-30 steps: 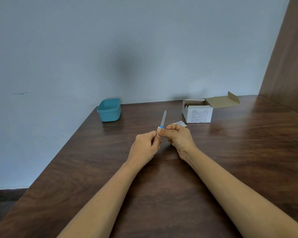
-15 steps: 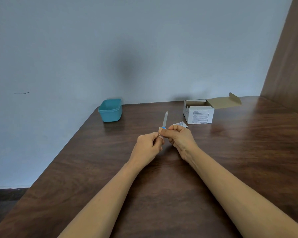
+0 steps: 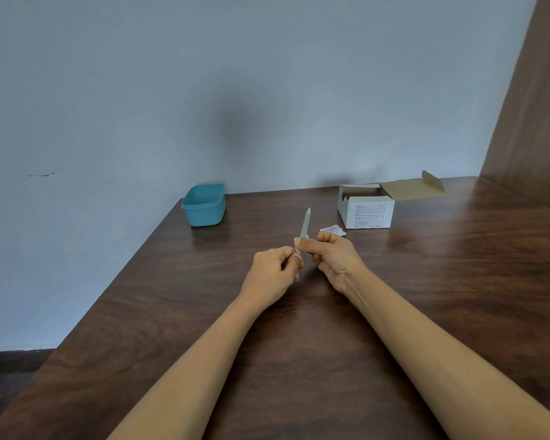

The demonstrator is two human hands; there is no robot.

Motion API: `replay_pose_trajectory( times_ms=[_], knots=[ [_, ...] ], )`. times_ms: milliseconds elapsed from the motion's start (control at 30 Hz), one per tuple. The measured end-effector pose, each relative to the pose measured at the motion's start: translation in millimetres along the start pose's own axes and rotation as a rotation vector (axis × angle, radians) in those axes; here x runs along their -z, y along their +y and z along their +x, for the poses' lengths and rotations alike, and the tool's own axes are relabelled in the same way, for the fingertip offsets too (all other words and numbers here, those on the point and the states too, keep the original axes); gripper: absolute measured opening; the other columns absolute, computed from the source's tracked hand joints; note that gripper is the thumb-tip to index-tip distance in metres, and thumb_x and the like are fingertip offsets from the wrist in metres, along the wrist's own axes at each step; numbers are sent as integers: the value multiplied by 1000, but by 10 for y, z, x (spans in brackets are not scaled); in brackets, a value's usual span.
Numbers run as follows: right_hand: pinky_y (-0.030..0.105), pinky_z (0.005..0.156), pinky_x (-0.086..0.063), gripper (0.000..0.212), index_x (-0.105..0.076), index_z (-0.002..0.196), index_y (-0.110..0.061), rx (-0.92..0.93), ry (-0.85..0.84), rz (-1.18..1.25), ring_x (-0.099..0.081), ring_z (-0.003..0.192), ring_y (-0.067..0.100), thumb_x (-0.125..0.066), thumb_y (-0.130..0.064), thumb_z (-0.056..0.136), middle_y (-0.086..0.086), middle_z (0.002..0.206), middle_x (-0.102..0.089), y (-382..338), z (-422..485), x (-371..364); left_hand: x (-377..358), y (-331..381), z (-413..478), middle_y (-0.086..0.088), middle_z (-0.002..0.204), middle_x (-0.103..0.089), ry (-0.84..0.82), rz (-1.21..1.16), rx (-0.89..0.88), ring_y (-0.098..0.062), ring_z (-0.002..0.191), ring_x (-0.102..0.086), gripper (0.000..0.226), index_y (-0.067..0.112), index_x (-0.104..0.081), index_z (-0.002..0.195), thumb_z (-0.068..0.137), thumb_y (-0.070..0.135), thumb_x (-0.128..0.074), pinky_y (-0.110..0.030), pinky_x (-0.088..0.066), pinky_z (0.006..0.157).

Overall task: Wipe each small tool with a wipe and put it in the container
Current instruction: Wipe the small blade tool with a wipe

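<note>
Left hand (image 3: 273,271): my fingers are curled, pinching the wipe (image 3: 297,250) at the tool's base.
Right hand (image 3: 334,257): I pinch the tool (image 3: 306,222), tip up, above the table (image 3: 299,328).
Packet (image 3: 332,230): just behind my right hand.
Tub (image 3: 204,206): far left corner, well apart.
Box (image 3: 365,211): open, far right.

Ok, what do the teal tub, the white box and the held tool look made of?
Teal rounded-rectangular tub: likely plastic, smooth satin walls, moulded rim. White open-flapped box: thin cardboard, raw brown inside the flap, printed panel. Slim pale-grey pointed tool: probably metal, dull finish, blue band low down; too small to be sure.
</note>
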State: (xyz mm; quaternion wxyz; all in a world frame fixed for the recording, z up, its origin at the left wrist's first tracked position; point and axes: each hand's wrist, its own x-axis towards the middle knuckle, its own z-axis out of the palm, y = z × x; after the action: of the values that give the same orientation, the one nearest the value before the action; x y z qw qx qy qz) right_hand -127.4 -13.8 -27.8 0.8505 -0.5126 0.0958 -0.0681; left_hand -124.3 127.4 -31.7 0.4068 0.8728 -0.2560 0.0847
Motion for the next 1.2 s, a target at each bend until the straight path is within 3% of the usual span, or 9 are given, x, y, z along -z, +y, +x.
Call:
replay_pose_trajectory(
  times_ms=[133,367,600,833,1000,1200],
  knots=[
    [18,56,-42,37,-48,79,-17,-24,-38,-53,-53,85,22,-78,1,70,14,93,-62,6,22,11,-3,-13,0,9,63,-62,3,33,2,-5,63,-60,27,20,-66,79,98,24,-48,-23,-49,65],
    [17,62,-46,34,-48,86,-14,-41,-77,-30,-64,76,16,-66,14,76,15,94,-67,-27,19,23,8,-22,1,10,62,-62,-57,56,16,-1,60,-57,25,26,-63,77,98,27,-49,-21,-47,64],
    [26,61,-41,44,-46,78,-17,5,15,-105,-47,81,24,-85,-5,62,7,78,-54,41,60,28,1,-34,3,9,62,-63,-34,27,8,-2,62,-59,25,21,-66,80,98,24,-48,-16,-45,62],
    [17,58,-47,26,-49,85,-14,-24,-107,-87,-64,72,12,-69,2,80,15,95,-71,-11,49,40,5,-32,9,9,63,-62,-53,39,18,-3,60,-58,25,23,-65,79,97,25,-48,-20,-47,63],
    [22,62,-45,37,-50,86,-14,7,-5,-42,-60,83,23,-77,7,69,16,93,-63,13,73,48,14,6,-4,9,63,-62,-73,56,17,-2,59,-57,25,24,-64,78,97,24,-48,-19,-46,62],
    [28,63,-43,47,-49,77,-17,12,29,-173,-55,80,22,-90,-19,54,11,86,-59,47,96,45,16,9,-5,9,64,-62,-67,55,18,-3,61,-58,25,20,-66,80,97,24,-48,-24,-49,66]
  ],
)
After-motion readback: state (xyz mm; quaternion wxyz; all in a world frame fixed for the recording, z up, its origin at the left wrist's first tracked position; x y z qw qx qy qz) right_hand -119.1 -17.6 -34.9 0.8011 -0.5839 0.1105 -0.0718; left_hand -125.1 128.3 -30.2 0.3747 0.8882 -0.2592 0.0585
